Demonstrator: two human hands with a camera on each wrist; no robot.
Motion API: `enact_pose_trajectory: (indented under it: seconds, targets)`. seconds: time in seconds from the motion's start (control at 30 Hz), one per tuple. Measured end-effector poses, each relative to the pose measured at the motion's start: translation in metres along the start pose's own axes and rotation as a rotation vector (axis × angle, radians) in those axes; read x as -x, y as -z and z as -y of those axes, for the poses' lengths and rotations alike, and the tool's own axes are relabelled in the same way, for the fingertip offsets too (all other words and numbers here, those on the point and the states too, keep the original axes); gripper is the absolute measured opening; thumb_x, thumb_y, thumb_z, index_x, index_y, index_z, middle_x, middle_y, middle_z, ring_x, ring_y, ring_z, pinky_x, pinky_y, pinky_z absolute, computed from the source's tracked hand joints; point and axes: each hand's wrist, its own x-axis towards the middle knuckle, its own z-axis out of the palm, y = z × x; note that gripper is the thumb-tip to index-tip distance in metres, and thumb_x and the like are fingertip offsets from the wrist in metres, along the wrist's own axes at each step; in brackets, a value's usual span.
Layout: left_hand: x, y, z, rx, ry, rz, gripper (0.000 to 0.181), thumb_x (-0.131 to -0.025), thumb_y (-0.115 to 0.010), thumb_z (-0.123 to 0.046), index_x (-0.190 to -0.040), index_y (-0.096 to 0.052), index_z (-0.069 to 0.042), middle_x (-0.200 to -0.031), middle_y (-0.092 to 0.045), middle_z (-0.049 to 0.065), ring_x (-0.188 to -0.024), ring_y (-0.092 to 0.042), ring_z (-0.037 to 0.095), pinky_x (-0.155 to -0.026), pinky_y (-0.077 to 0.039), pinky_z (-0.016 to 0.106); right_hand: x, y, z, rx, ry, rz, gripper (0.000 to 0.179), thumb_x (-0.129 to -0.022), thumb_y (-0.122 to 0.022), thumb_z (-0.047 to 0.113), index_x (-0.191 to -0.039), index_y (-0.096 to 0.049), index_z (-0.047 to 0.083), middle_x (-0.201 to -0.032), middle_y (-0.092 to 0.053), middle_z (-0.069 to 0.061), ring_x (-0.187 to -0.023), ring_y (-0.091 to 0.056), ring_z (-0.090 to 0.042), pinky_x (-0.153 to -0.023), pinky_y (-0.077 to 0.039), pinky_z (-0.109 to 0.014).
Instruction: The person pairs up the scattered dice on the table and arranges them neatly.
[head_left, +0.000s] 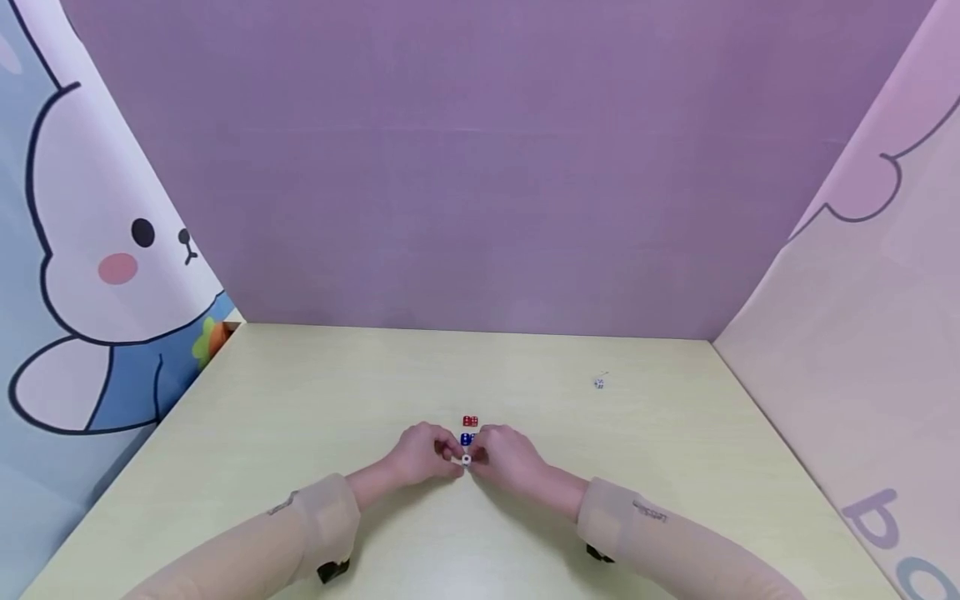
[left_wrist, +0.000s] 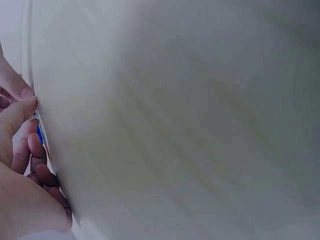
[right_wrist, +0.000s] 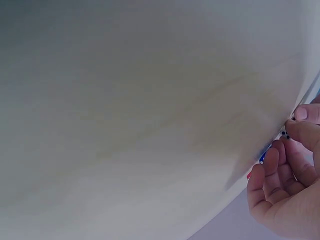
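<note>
My left hand [head_left: 426, 454] and right hand [head_left: 510, 457] meet low over the table, fingertips nearly together. Between them shows a small white die [head_left: 467, 460], standing in front of a pair of blue dice [head_left: 466, 439]. Behind those sits a pair of red dice [head_left: 470, 421]. In the right wrist view, thumb and forefinger of my right hand [right_wrist: 287, 187] pinch a white die [right_wrist: 285, 134] with dark pips. The left hand [left_wrist: 25, 175] brings its thumb and forefinger together at the same spot, largely hiding what lies there. A blue die [left_wrist: 40, 134] peeks past its fingers.
Further back on the right lie small white dice [head_left: 599, 383] close together. The pale wooden table [head_left: 337, 375] runs back to a purple panel [head_left: 480, 167]. Printed side panels stand at left and right, one with a cartoon rabbit [head_left: 112, 250].
</note>
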Motion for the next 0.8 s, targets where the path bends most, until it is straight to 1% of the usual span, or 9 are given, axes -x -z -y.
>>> enact_pose_trajectory:
  seconds: [0.2,0.37,0.47,0.63,0.8]
  targets:
    - [0.000,0.000,0.000,-0.021,-0.008,-0.024,0.014,-0.071,-0.082,-0.015,-0.077,-0.070,-0.014,-0.066,-0.057,-0.008,-0.065,-0.050,0.010,-0.066,-0.039,0.026,-0.002,-0.001,0.001,-0.024,-0.002,0.000,0.007,-0.078,-0.075,0.014,-0.084,-0.074,0.010,-0.077,-0.063,0.005,-0.071,-0.058,-0.004,-0.068,-0.049,-0.017]
    - [-0.001,0.001,0.000,-0.016,0.000,-0.023,0.013,-0.071,-0.082,-0.016,-0.077,-0.070,-0.014,-0.066,-0.057,-0.008,-0.064,-0.049,0.009,-0.065,-0.039,0.025,-0.002,0.000,0.000,-0.024,0.014,-0.008,0.008,-0.079,-0.075,0.014,-0.085,-0.073,0.010,-0.077,-0.064,0.005,-0.071,-0.058,-0.004,-0.068,-0.048,-0.016]
    - [-0.001,0.001,0.000,-0.009,-0.001,-0.019,0.014,-0.071,-0.082,-0.015,-0.077,-0.070,-0.013,-0.066,-0.057,-0.007,-0.064,-0.049,0.008,-0.064,-0.040,0.023,0.000,0.003,-0.001,-0.019,0.011,0.003,0.012,-0.079,-0.075,0.015,-0.089,-0.073,0.010,-0.081,-0.065,0.004,-0.074,-0.059,-0.005,-0.069,-0.049,-0.017]
    - [-0.002,0.001,0.000,0.007,0.007,-0.013,0.015,-0.071,-0.082,-0.015,-0.079,-0.071,-0.013,-0.068,-0.057,-0.006,-0.065,-0.048,0.008,-0.062,-0.039,0.021,0.006,0.016,-0.007,-0.013,-0.015,0.020,0.020,-0.077,-0.075,0.013,-0.096,-0.071,0.009,-0.087,-0.067,0.002,-0.078,-0.060,-0.007,-0.070,-0.049,-0.019]
    - [-0.004,0.001,0.001,0.012,0.010,-0.018,0.015,-0.070,-0.083,-0.015,-0.079,-0.071,-0.012,-0.068,-0.057,-0.006,-0.066,-0.048,0.009,-0.062,-0.039,0.021,0.011,0.034,-0.021,-0.010,-0.031,0.005,0.019,-0.079,-0.073,0.015,-0.097,-0.070,0.010,-0.087,-0.066,0.001,-0.076,-0.060,-0.011,-0.067,-0.048,-0.022]
